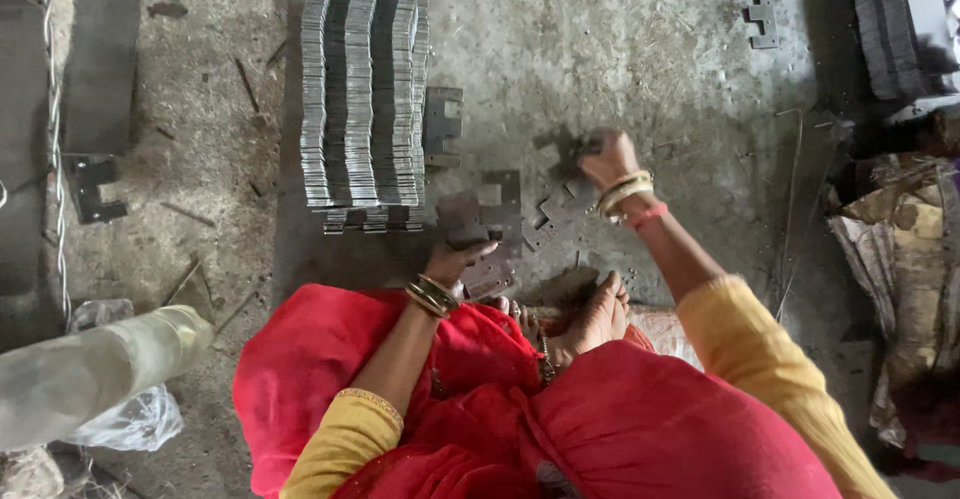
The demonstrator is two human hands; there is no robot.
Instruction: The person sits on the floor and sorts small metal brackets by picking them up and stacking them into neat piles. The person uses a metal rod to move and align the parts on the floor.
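Stack of cut metal plates [362, 79], 12 o'clock: far end cut off by top edge. Left hand [452, 259]: fingertips hidden under a plate [487, 221]. Right hand [603, 157]: grasp blurred, contents unclear. Sacking [900, 259], 3 o'clock: cropped at right edge.

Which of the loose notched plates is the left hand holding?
The left hand grips the plate lifted just below the tall stack, tilted off the floor. The other loose plates lie flat; the right hand is on one further right.

Stack of plates [362, 89] stands on floor [640, 69], far side. Loose plates [490, 219] lie just before it, btwn left hand [452, 259] & right hand [606, 159]. Plastic bag [130, 421] far left, sack [900, 259] far right.
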